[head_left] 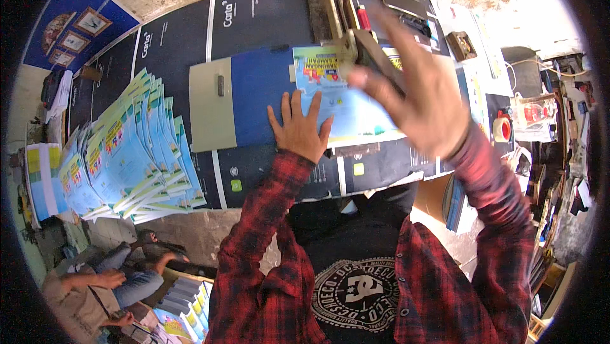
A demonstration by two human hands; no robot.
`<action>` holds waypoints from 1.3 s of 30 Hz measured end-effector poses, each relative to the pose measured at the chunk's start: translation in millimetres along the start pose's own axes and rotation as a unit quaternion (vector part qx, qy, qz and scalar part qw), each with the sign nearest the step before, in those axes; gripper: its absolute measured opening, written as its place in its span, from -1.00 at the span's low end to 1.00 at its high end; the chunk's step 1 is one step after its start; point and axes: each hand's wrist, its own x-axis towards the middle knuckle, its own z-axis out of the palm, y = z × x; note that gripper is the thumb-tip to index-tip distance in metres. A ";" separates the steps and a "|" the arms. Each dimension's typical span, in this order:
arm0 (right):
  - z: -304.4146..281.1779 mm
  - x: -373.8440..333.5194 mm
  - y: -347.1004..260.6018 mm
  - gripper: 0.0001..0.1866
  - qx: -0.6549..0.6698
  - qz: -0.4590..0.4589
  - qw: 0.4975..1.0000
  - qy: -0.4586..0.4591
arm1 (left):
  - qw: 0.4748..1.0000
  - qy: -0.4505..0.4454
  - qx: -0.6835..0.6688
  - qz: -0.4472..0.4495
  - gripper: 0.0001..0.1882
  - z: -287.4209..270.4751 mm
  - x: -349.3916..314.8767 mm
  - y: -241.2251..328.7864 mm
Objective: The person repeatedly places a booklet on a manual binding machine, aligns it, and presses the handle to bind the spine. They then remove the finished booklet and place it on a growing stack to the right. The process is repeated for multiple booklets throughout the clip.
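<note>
One blue-and-green printed booklet (356, 114) lies flat near the middle of the work table, its left part overlapping a blue-and-beige board (257, 83). Left hand (301, 127): palm down, fingers spread, resting at the booklet's left edge and on the blue part of the board; grasping nothing. Right hand (429, 106): in front of the booklet's right part in this view, fingers stretched apart, nothing visible in its grip (motion-blurred; contact with the dark metal bar (379, 61) beside it cannot be told). The bar adjoins a long, worn tool (330, 4) reaching toward the far wall; its exact kind is unclear. A small dark piece (220, 85) sits on the beige part of the board. Black sheeting with white stripes (171, 39) covers the table. To the left, many similar booklets are fanned in a loose heap (133, 153), with a banded bundle (44, 175) just beside it. On the far side: a red object (363, 18) (too small to identify) and a little box (461, 46). At right, a roll of tape (502, 129). Lower left, another person (82, 306) sits near a box of booklets (184, 312).
</note>
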 end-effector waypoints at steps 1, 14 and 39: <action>3.4 -15.9 -6.1 -0.15 0.077 0.082 0.992 -0.058 | 1.000 0.003 -0.012 0.007 -0.40 -1.1 5.6 4.5; -2.0 -36.9 18.5 -0.31 0.368 0.179 0.906 -0.108 | 0.999 0.011 -0.036 -0.004 -0.44 -1.1 4.3 5.7; 172.5 -130.3 104.3 -0.20 -0.115 0.192 0.973 -0.061 | 0.656 -0.160 -0.601 -0.427 -0.61 -50.1 52.1 -117.4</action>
